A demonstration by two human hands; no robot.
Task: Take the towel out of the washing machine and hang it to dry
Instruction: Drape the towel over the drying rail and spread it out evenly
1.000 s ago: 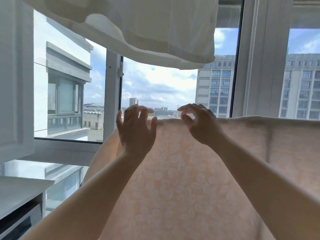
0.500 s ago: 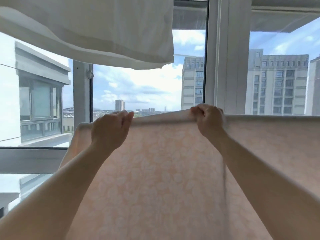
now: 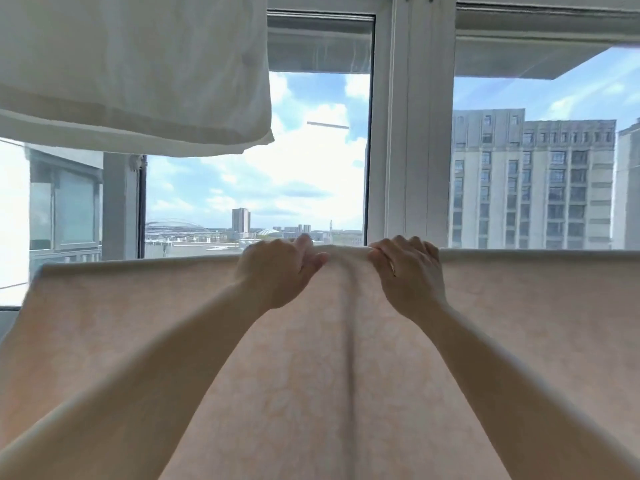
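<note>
Peach towel (image 3: 346, 358) w/ faint floral pattern spread wide across lower view, top edge level, running from left window frame to right edge of pic. Support under top edge not visible. Left hand (image 3: 277, 275) and right hand (image 3: 408, 275) near each other at mid top edge, both w/ fingers curled over edge, grasping towel; fabric bunches into vertical crease btwn hands. White cloth (image 3: 131, 71) hangs above, upper left, apart from towel. Window frame (image 3: 408, 133) behind; tall bldg (image 3: 533, 181) outside at right.
</note>
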